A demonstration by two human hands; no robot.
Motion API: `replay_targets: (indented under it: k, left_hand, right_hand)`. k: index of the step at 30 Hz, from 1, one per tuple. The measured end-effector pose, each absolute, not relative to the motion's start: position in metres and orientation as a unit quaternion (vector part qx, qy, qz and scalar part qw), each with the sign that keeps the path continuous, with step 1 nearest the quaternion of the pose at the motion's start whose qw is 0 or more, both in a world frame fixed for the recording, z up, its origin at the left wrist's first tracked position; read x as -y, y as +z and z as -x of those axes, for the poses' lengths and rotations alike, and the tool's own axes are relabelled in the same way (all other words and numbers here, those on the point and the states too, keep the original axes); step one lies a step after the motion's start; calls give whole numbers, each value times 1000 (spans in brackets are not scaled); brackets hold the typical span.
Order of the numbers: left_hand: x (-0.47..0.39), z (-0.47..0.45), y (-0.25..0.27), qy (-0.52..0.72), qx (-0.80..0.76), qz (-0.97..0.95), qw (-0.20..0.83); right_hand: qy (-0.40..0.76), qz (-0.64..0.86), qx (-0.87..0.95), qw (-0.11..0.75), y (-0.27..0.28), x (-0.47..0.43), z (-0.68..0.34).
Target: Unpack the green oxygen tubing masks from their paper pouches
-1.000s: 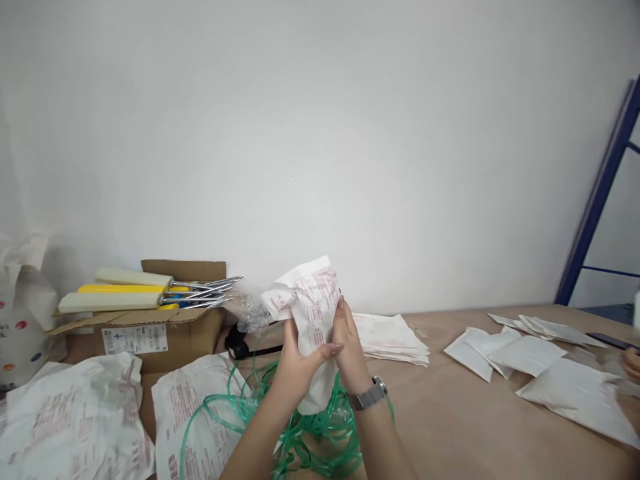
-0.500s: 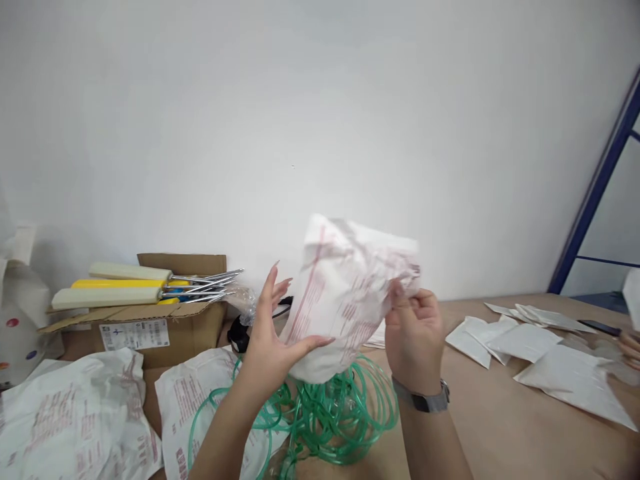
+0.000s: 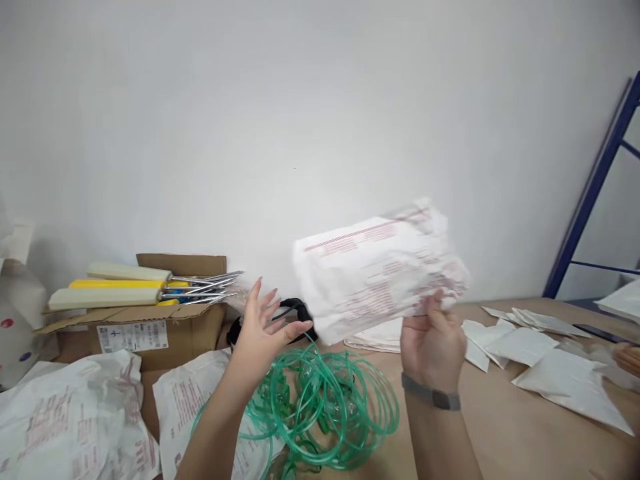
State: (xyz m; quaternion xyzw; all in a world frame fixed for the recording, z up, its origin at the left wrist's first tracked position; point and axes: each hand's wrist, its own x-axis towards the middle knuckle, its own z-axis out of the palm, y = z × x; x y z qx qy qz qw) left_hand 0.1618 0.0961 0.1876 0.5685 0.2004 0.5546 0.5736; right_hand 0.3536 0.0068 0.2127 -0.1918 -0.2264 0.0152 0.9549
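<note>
A white plastic bag [image 3: 375, 267] with red print is raised over the table, a little blurred by motion. My right hand [image 3: 435, 340] grips it by its lower right edge, thumb on the near side. To the left of the bag, my left hand [image 3: 265, 327] is apart from it, fingers spread and holding nothing. Below both hands lies a tangled heap of green tubing [image 3: 345, 407] with clear plastic parts among the coils. Part of the heap rests on a flat printed bag [image 3: 187, 393].
At left stand a full printed bag [image 3: 75, 413] and a cardboard box [image 3: 185, 333] topped with long-handled metal tools [image 3: 125, 287]. Several white packets [image 3: 565, 380] lie at right, near another person's hand [image 3: 627, 357]. More flat bags [image 3: 375, 335] lie by the wall.
The bag has swung right and turned from upright to lengthwise in my right hand. My left hand has drawn away from it, down and left. More green tubing shows.
</note>
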Motion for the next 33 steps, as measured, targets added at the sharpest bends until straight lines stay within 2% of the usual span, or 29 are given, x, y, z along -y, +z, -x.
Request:
replay_targets:
  k: [4, 6, 13, 16, 18, 20, 22, 23, 25, 27, 30, 33]
  left_hand:
    - [-93, -163, 192, 589, -139, -478, 637]
    - [-95, -161, 192, 603, -147, -444, 646]
    - [-110, -149, 184, 517, -223, -532, 632]
    - [-115, -148, 184, 566, -270, -519, 581]
    - [-113, -146, 187, 613, -293, -508, 530]
    - [-105, -143, 192, 600, -258, -512, 558]
    - [-92, -139, 198, 529, -153, -512, 659]
    - [-85, -137, 201, 496, -103, -500, 702]
    - [-73, -133, 208, 484, -69, -465, 738]
    - [-67, -129, 215, 524, -102, -424, 732]
    - [-69, -121, 220, 603, -177, -397, 670]
    - [-80, -116, 218, 652, -216, -391, 613]
  right_hand:
    - [231, 225, 323, 890, 209, -19, -331]
    - [298, 233, 351, 856, 207, -20, -326]
    - [323, 270, 307, 854, 204, -19, -337]
    - [241, 286, 323, 869, 204, -15, -343]
    - [136, 317, 423, 838, 206, -6, -341]
    - [18, 357, 594, 721, 210, 6, -331]
    - [-85, 375, 740, 552, 214, 16, -314]
    - [-128, 379, 777, 486, 214, 19, -303]
    - [-201, 391, 799, 411, 211, 17, -280]
    - [-258, 400, 797, 373, 203, 8, -262]
    - [-318, 410, 781, 348, 189, -11, -251]
    - [-317, 403, 782, 354, 182, -24, -258]
